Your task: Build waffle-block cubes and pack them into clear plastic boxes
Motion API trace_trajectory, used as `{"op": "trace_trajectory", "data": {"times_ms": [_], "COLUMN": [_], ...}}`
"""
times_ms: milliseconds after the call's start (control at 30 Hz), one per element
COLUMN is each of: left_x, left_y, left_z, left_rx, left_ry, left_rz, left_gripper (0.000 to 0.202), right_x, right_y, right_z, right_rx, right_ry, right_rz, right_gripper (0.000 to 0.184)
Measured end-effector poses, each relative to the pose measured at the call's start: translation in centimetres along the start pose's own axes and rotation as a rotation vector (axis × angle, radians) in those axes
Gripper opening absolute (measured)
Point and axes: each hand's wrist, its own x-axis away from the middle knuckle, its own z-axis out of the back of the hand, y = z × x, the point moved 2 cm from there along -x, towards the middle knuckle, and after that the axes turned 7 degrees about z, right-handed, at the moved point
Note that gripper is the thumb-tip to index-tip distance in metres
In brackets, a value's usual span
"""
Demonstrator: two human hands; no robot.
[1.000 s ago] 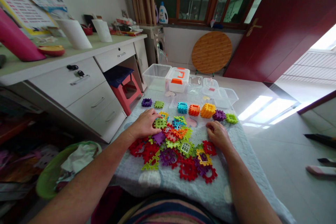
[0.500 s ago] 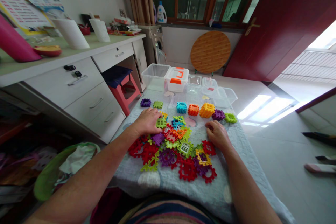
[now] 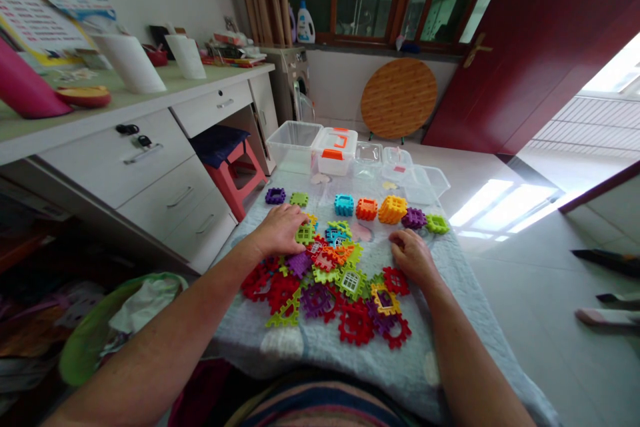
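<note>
On my feed the left hand point(image 3: 284, 230) frames a gridded, notch-edged green plastic square point(image 3: 305, 234) at the back left of the toothed heap point(image 3: 327, 273); the right hand point(image 3: 413, 255) curls at its right — I can't tell whether either grips anything. Rumpled pale-blue cloth point(image 3: 315, 341) lies beneath — beyond, a round wood-grained board point(image 3: 399, 98).

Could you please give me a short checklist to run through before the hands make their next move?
1. Left hand secure on the green lattice piece: cannot tell; thumb and fingers are at its edge, but firmness does not show.
2. Right hand off the loose pile: ok; it is on the cloth, to the pile's right.
3. Right palm free: cannot tell; the fingers are curled.
4. Loose pieces separated: not ok; many overlap.
5. Orange stack apart from the pile: ok.
6. Large clear bin uncovered: ok; its top is open.
</note>
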Motion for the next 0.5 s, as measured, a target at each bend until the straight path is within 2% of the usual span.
{"op": "trace_trajectory", "data": {"times_ms": [200,500], "left_x": [0.0,-0.35], "left_y": [-0.2,0.15], "left_z": [0.36,0.39], "left_rx": [-0.003,-0.048], "left_ry": [-0.039,-0.037], "left_rz": [-0.019,-0.025], "left_gripper": [0.063,0.05], "right_x": [-0.01,-0.01], "right_y": [-0.18,-0.24], "right_z": [0.09,0.12], "right_rx": [-0.001,-0.008], "right_ry": [-0.002,0.007], "right_rz": [-0.004,-0.008], "right_gripper": [0.02,0.02]}}
